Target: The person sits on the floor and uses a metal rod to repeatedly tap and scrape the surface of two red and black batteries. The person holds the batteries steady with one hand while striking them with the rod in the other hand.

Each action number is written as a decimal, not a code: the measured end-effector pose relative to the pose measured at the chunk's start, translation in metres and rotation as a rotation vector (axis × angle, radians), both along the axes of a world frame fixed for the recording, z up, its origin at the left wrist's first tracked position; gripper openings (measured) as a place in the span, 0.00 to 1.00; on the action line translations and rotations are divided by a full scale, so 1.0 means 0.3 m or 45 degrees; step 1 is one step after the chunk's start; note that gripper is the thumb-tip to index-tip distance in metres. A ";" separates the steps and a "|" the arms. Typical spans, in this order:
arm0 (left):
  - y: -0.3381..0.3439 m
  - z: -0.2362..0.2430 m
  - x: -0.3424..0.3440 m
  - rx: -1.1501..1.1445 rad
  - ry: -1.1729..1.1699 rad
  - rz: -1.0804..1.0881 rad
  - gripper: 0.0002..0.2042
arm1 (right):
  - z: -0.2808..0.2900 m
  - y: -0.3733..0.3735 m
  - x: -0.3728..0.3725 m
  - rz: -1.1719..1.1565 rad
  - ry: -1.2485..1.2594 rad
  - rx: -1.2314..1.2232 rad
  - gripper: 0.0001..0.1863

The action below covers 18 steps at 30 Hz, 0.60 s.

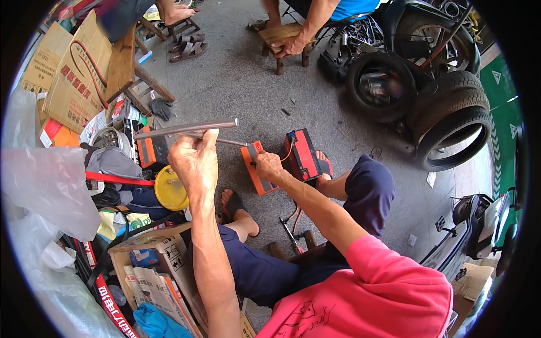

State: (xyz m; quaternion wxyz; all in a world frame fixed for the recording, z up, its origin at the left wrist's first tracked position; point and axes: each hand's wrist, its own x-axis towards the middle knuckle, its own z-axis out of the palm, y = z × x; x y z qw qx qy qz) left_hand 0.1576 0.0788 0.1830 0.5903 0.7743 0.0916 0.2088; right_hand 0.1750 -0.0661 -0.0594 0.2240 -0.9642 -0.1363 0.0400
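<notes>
My left hand [197,163] is closed round a metal T-handle wrench. The thick grey crossbar [217,125] of this wrench lies above my fingers, and its thin shaft [225,140] slants down to the top of an orange and black battery [258,169]. On that battery's top rests my right hand [269,167], fingers pinched near the shaft's tip; whatever they grip is hidden. An orange wire [290,149] runs from a red and black battery [304,155] to beneath my right hand. Both batteries are on the ground between my feet.
Another orange and black battery [152,149] and a round yellow lid [171,187] are to the left. Below me lies a red-handled tool [292,239]. A cardboard box [163,250] holds newspapers. Tyres [451,124] are stacked far right. Another person's hand [290,45] touches a wooden stool.
</notes>
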 end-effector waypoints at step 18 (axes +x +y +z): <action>-0.030 0.044 0.010 -0.004 0.161 -0.007 0.06 | 0.048 -0.024 -0.113 -0.029 -0.162 0.025 0.05</action>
